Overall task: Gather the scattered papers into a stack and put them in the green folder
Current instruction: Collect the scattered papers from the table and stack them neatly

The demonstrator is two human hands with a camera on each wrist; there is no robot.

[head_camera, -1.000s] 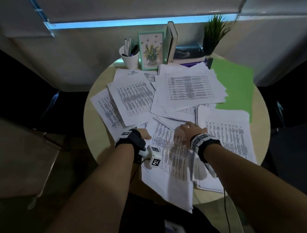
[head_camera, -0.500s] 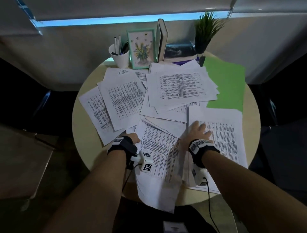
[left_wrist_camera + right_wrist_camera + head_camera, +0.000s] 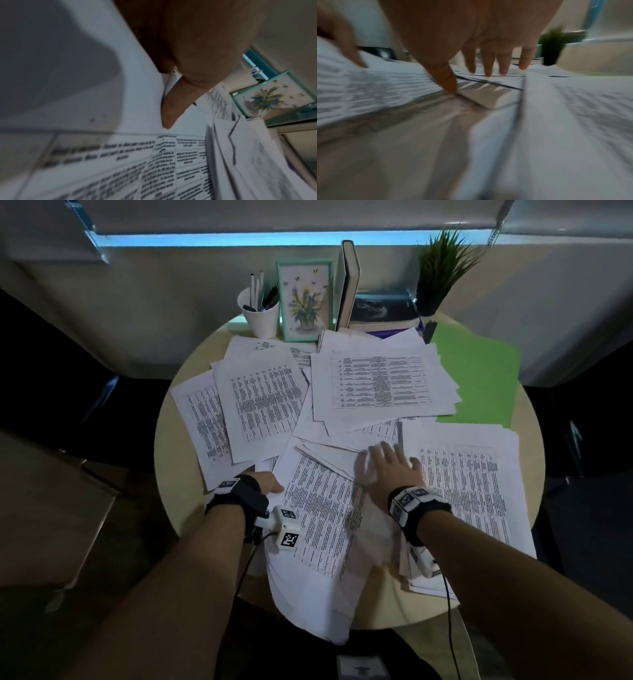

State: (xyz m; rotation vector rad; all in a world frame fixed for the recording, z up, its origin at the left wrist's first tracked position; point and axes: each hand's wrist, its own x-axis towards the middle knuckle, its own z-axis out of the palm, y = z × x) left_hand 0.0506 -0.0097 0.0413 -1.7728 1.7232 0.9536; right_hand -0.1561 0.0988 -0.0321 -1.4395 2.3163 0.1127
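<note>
A round pale table [image 3: 171, 474] carries nearly everything in view, its far edge against a light wall and its near edge just in front of the person. Bare tabletop shows only as a strip along the left rim and a smaller strip at the right rim.

The scattered papers [image 3: 263, 405] cover most of the surface in overlapping sheets printed with dense tables; the print is too small and blurred to read in any view. One near sheet [image 3: 318, 542] overhangs the near edge toward the person, and a thicker pile [image 3: 472, 494] on the right also reaches past the rim.

The green folder [image 3: 479, 378] lies flat at the far right, closed, its left and near sides tucked under papers, its right corner close to the table edge.

Along the far edge stand a potted plant [image 3: 442, 268], upright books [image 3: 349, 282] beside a flat stack, a framed flower picture [image 3: 305, 299] and a white cup of pens [image 3: 262, 316].

The right hand [image 3: 387, 470] lies with fingers spread and straight on the papers at the middle, between the near sheet and the right pile, gripping nothing; the right wrist view shows the thumb tip touching a sheet edge. The left hand [image 3: 270, 481] pinches the left edge of the near sheet, thumb on top as the left wrist view [image 3: 173, 105] shows. Both wrists wear bands with square black-and-white marker tags.
</note>
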